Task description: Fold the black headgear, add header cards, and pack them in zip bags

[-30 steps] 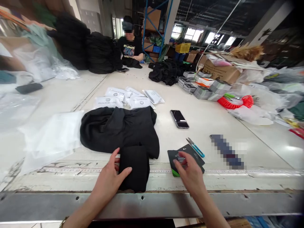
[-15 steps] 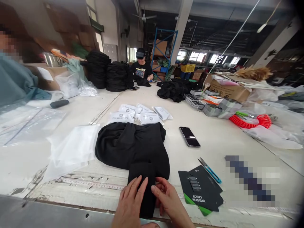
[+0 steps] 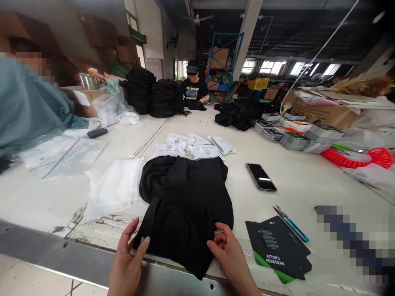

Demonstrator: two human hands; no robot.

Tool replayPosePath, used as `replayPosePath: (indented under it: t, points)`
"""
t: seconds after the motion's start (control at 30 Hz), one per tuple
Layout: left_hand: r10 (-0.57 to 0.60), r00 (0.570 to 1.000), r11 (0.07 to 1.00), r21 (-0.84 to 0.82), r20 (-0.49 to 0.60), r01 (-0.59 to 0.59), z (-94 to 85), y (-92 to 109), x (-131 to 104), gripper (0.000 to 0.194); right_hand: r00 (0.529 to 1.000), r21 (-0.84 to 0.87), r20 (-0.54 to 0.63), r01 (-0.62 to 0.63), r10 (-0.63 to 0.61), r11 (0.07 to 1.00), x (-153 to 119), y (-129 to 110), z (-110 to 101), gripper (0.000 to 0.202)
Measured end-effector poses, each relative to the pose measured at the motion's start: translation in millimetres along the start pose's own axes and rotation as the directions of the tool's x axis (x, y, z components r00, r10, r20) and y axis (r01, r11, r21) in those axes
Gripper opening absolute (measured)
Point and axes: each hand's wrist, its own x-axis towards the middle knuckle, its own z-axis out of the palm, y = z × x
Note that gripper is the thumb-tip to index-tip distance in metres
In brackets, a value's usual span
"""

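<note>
A piece of black cloth (image 3: 179, 234) lies spread out at the table's front edge, with a small pale mark near its left side. My left hand (image 3: 128, 257) holds its left edge, thumb on top and fingers at the side. On the right, my right hand (image 3: 228, 255) pinches the opposite edge between thumb and fingers. Behind it, and partly covered by it, is a bunched heap of black cloth (image 3: 197, 176). Dark cards (image 3: 274, 250) printed "ACTOR'S HEADGEAR" lie right of my right hand, with blue-handled thread snips (image 3: 293, 226) at their edge.
White packets (image 3: 206, 152) lie behind the cloth, thin white bags (image 3: 115, 185) to its left. A phone (image 3: 261, 177) and a red coiled hose (image 3: 358, 158) are on the right. Co-workers sit at the left and far end, near stacked black cloth (image 3: 138, 90).
The folded black strip has been opened out into a wider piece. My left hand has moved left to its edge, while my right hand stays at the right edge. The view has shifted left.
</note>
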Motion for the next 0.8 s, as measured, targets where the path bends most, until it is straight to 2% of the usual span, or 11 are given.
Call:
replayPosePath:
  t: [0.07, 0.1, 0.17, 0.23, 0.27, 0.37, 0.47, 0.53, 0.6, 0.7, 0.8]
  points:
    - [0.224, 0.974, 0.943, 0.257, -0.031, -0.209, -9.2, -7, -2, 0.047, 0.999, -0.042, 0.023, 0.028, -0.027, 0.999, 1, -1, 0, 0.038]
    - [0.365, 0.931, 0.864, 0.368, 0.011, -0.343, -9.7, -7, -4, 0.045, 0.998, -0.063, 0.035, 0.044, -0.042, 0.997, 2, -2, 0, 0.035]
    - [0.585, 0.787, 0.623, 0.513, 0.195, -0.590, -3.3, -5, -8, 0.049, 0.996, -0.108, 0.061, 0.070, -0.063, 0.992, 1, -7, 1, 0.032]
    - [0.611, 0.681, 0.419, 0.565, 0.404, -0.711, 8.7, -3, -10, 0.063, 0.993, -0.159, 0.069, 0.107, -0.097, 0.982, -1, -14, 4, 0.033]
    - [0.578, 0.664, 0.365, 0.578, 0.474, -0.730, 15.0, -2, -9, 0.069, 0.991, -0.184, 0.061, 0.125, -0.116, 0.975, -2, -17, 7, 0.034]
    - [0.484, 0.700, 0.385, 0.591, 0.524, -0.709, 26.7, -1, -2, 0.066, 0.991, -0.245, 0.035, 0.137, -0.133, 0.960, -5, -25, 18, 0.033]
    - [0.384, 0.795, 0.624, 0.503, 0.470, -0.599, 21.1, 5, 9, 0.049, 0.991, -0.201, 0.073, 0.122, -0.110, 0.972, -5, -30, 25, 0.028]
    - [0.247, 0.905, 0.859, 0.354, 0.345, -0.370, 8.3, 10, 17, 0.042, 0.988, -0.107, 0.101, 0.124, -0.113, 0.987, -4, -31, 22, 0.029]
    - [0.015, 0.989, 0.992, 0.123, 0.148, -0.033, -8.9, 14, 24, 0.038, 0.990, -0.029, 0.102, 0.104, -0.100, 0.994, -3, -29, 10, 0.031]
    - [-0.282, 0.956, 0.950, -0.159, -0.073, 0.268, -36.2, 13, 28, 0.056, 0.995, -0.042, 0.091, 0.051, -0.047, 0.998, -1, -19, -19, 0.035]
    - [-0.245, 0.935, 0.969, -0.040, -0.257, 0.243, -55.3, 11, 21, 0.072, 0.997, -0.282, -0.059, 0.021, -0.039, 0.959, 1, -8, -48, 0.048]
